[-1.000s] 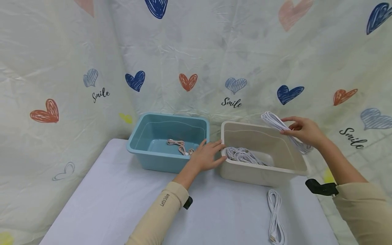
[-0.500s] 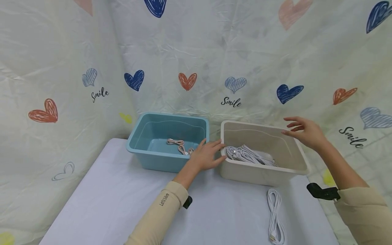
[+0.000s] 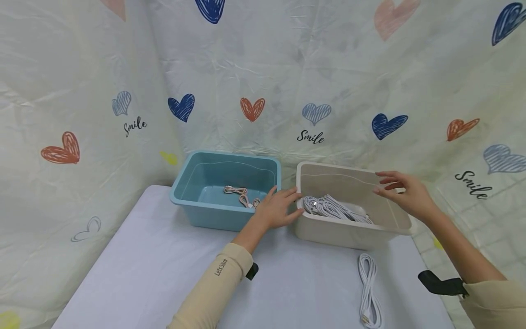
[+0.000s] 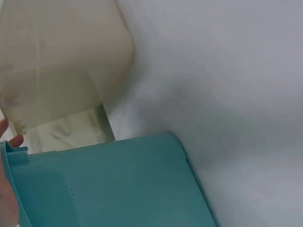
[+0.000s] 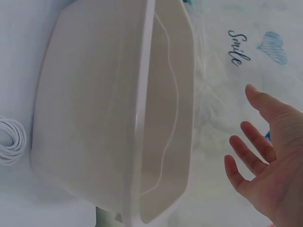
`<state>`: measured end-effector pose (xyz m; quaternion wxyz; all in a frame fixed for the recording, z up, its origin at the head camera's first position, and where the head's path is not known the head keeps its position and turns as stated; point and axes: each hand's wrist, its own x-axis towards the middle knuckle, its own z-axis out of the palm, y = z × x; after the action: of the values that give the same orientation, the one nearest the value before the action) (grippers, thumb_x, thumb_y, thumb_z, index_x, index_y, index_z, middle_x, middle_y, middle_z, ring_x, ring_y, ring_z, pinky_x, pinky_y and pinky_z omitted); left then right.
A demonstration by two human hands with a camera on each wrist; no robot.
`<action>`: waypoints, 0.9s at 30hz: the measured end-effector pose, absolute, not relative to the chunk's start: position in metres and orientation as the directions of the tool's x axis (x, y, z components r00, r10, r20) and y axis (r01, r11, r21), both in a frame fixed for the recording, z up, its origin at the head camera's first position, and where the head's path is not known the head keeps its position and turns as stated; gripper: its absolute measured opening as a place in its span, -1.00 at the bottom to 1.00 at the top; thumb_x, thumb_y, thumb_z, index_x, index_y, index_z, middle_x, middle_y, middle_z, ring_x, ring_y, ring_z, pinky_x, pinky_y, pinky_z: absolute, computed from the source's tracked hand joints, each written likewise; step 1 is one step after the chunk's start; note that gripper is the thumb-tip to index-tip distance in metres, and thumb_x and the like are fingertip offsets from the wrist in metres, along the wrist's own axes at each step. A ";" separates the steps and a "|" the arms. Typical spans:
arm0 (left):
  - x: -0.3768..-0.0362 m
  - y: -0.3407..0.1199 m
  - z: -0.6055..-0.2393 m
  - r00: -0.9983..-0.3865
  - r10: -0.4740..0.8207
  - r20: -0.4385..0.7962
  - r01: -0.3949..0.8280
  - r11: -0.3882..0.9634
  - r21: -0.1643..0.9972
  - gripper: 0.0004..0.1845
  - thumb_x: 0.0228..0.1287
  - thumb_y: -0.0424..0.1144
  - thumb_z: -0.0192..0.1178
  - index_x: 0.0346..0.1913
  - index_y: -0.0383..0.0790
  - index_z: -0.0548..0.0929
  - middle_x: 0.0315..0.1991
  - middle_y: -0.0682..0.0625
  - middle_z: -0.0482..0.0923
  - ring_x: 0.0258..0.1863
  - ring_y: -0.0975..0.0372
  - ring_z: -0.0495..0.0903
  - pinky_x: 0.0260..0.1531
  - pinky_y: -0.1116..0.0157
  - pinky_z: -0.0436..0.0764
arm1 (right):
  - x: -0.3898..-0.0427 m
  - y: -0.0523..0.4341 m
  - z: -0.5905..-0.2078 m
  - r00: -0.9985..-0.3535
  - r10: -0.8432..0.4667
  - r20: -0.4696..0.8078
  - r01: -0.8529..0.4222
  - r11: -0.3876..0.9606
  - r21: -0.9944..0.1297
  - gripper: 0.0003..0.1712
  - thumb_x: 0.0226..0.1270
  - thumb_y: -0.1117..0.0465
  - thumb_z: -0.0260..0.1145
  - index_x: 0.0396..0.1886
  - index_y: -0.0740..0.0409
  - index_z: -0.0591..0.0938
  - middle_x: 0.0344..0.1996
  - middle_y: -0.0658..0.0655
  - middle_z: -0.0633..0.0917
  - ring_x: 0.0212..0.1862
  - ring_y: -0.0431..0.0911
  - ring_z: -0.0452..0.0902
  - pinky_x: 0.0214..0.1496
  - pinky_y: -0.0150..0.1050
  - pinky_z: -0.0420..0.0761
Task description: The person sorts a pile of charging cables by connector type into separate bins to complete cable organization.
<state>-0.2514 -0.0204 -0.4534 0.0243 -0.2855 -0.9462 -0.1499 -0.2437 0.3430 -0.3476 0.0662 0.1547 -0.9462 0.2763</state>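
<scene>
My left hand (image 3: 276, 209) rests with fingers spread across the neighbouring rims of a blue bin (image 3: 218, 218) and a beige bin (image 3: 341, 236). Over the beige bin's right end hovers my right hand (image 3: 407, 194), its fingers loosely bent and holding nothing. Inside the beige bin lie bundled white cables (image 3: 334, 209). The blue bin holds small pinkish cables (image 3: 236, 190), partly hidden behind its front wall and my left hand. In the right wrist view, the right hand (image 5: 270, 156) shows apart from the beige bin (image 5: 94, 104), fingers separated.
Another coiled white cable (image 3: 370, 292) lies on the white-covered table (image 3: 304, 288), in front of the beige bin. Behind both bins hangs a pale curtain (image 3: 279, 59) printed with hearts. The table's right edge runs just past the beige bin.
My right hand has let go of a white cable bundle, which now lies in the beige bin. That hand has since lowered slightly. The left hand has stayed put.
</scene>
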 end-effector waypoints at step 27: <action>-0.251 -0.020 -0.452 -0.839 0.530 0.127 0.543 0.797 0.265 -0.40 0.64 0.25 -0.06 0.59 0.18 0.39 0.65 0.09 0.24 0.60 0.21 0.29 0.65 -0.11 0.01 | -0.168 0.322 -0.420 -0.805 -0.226 0.548 -0.544 0.652 -0.529 -0.59 0.03 0.63 0.53 -0.09 0.31 0.75 -0.49 -0.18 0.63 -0.41 -0.48 0.51 -0.38 -0.62 0.53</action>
<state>-0.2507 -0.0202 -0.4524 0.0233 -0.2832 -0.9475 -0.1468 -0.1675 0.3218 -0.4201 0.2230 0.2185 -0.8809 0.3556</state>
